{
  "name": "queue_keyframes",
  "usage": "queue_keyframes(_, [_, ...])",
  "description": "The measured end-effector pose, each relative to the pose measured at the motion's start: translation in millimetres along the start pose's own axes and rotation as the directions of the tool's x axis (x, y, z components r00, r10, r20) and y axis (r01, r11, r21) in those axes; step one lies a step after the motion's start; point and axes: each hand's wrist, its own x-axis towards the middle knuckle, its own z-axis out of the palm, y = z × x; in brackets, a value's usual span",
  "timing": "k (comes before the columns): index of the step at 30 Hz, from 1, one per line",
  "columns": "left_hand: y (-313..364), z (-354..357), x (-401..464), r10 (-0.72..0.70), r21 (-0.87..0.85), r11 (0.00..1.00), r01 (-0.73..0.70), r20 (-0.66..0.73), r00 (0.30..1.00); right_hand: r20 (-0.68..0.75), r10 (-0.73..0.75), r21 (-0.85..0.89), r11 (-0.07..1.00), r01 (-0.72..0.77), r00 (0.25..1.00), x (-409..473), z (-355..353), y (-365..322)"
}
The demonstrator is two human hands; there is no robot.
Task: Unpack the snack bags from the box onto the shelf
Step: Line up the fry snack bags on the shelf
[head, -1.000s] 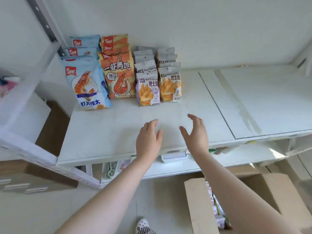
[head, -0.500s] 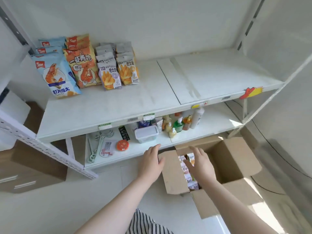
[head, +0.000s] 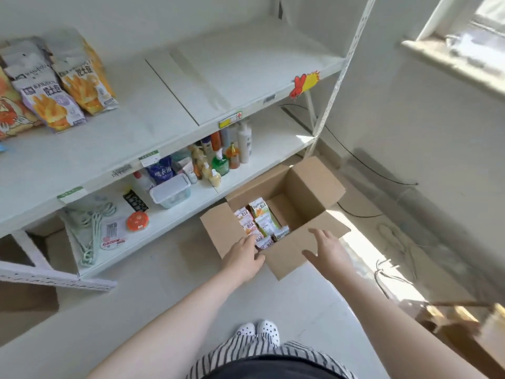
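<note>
My left hand reaches into the near-left corner of the open cardboard box, just below the centre of the frame. Its fingertips dip out of sight behind the near wall, right at the nearest snack bags, so I cannot tell whether they have closed on one or only touch it. My right hand hovers over the box's near-right flap, fingers spread wide and loose, gripping nothing.

The box sits on the pale floor with all four flaps folded outward. The small bags, white with orange, pink and green prints, stand packed on edge in its left half; the right half shows bare cardboard bottom.

At the upper left of the frame, larger fries bags lean in rows on the white shelf, whose right part is bare board. Below it, the lower shelf carries bottles and a clear lidded tub.
</note>
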Motion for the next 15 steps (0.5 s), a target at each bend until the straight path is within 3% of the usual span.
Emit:
queue_keyframes(10, [44, 46, 50, -0.1, 0.049, 0.994, 0.096, 0.098, 0.99, -0.015, -0.021, 0.047, 0.999, 0.022, 1.0, 35, -30, 58])
queue_keyframes(15, [75, 64, 86, -0.266, -0.113, 0.956, 0.27, 0.043, 0.963, 0.094, -0.101, 0.063, 0.993, 0.096, 0.99, 84, -50, 95])
